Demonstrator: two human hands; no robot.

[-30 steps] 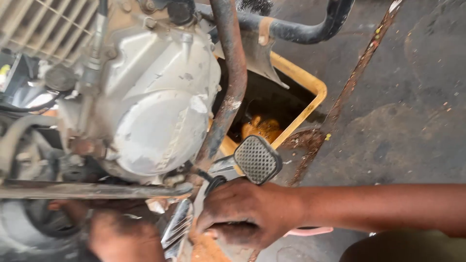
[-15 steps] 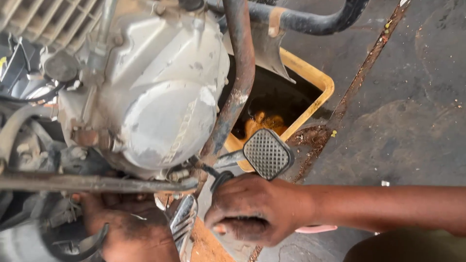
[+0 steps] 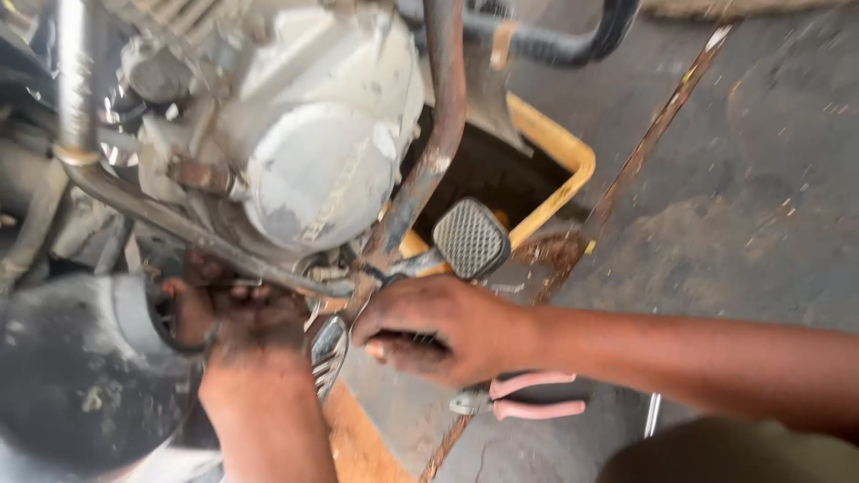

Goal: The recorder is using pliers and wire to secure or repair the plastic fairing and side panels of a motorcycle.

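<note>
A grey motorcycle engine [image 3: 313, 152] fills the upper left, with a rusty frame tube [image 3: 438, 116] running down in front of it. My right hand [image 3: 438, 326] is curled in a fist just below the square brake pedal [image 3: 471, 237], gripping something dark that I cannot make out. My left hand [image 3: 228, 313] reaches up under the engine behind a metal pipe [image 3: 179, 224], its fingers partly hidden among the parts. A chromed footrest [image 3: 327, 353] sits between the two hands.
A yellow-rimmed pan [image 3: 555, 161] lies on the concrete floor under the engine. Pliers with pink handles [image 3: 528, 401] rest on the floor below my right wrist. A rusty metal strip [image 3: 653, 134] runs diagonally across the floor. A black hose [image 3: 573, 45] curves at the top.
The view has shifted, so the engine and pedal sit further right and lower. My left hand has moved up under the engine. The pink pliers have come into view.
</note>
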